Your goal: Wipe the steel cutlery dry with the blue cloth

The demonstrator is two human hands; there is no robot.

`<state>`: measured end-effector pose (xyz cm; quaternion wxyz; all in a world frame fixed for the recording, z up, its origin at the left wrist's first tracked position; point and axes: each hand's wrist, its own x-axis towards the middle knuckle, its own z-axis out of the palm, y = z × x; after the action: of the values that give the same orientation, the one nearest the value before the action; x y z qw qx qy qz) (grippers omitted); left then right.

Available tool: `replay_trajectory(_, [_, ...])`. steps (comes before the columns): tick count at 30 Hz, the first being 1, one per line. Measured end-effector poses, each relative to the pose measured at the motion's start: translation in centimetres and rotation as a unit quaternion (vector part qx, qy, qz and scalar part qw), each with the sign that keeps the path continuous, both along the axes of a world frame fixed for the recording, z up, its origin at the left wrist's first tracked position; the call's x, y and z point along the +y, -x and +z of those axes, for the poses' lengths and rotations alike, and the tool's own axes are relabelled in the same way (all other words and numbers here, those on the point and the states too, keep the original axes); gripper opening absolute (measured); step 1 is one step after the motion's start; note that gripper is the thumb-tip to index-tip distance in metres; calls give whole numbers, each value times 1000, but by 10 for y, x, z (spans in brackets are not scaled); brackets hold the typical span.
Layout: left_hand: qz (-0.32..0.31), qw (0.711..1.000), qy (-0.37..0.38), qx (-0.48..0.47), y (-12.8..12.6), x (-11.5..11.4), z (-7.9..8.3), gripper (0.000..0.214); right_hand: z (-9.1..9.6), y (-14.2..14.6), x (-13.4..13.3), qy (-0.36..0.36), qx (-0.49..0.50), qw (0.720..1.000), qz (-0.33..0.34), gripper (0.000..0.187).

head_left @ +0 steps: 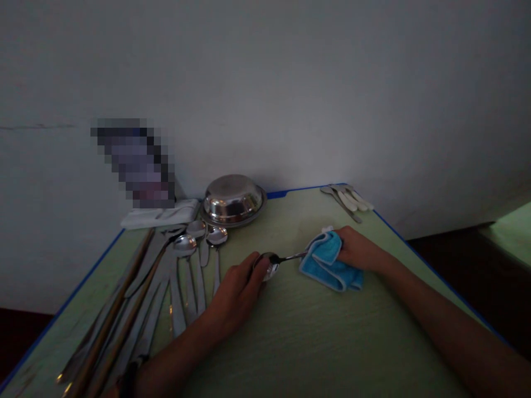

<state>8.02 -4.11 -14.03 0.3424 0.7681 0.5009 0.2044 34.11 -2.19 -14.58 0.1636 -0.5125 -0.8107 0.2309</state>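
Note:
Above the middle of the table, a shiny metal spoon (272, 271) lies sideways between my two hands. My left hand (238, 290) pinches it by the rounded bowl, fingers closed. A blue cloth with a pale edge (332, 265) is bunched in my right hand (359, 249) and wraps the far end of the spoon's handle. The fingers of that hand are mostly behind the cloth. Left of my left hand, several metal spoons (185, 245) and other long utensils (155, 298), some with brown handles, lie side by side.
An upturned steel bowl (233, 196) stands at the back by the wall. Behind the utensils sits a white tray-like item (161, 215) beneath a blurred-out patch. Several pieces of cutlery, some white-handled (346, 199), lie at the back right. Blue edging rims the pale green table (323, 342).

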Motion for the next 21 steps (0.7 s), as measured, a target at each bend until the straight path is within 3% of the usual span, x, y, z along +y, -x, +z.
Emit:
replay_trajectory(6, [-87,992,-29,85,1,-3,1,31,-2,5,-1,-21,-9,1000,-11,22])
replay_trajectory(10, [-83,991,-42,95,1,-5,-2,28,-2,4,-1,-24,-5,1000,-16,22])
replay_trajectory(16, [-56,998,-33,-1,2,-7,-6,42,0,6,-2,-36,-31,999,-2,23])
replay_trajectory(21, [-65,996,-59,-3,1,-5,-9,27,0,6,-1,-31,-40,999,2,23])
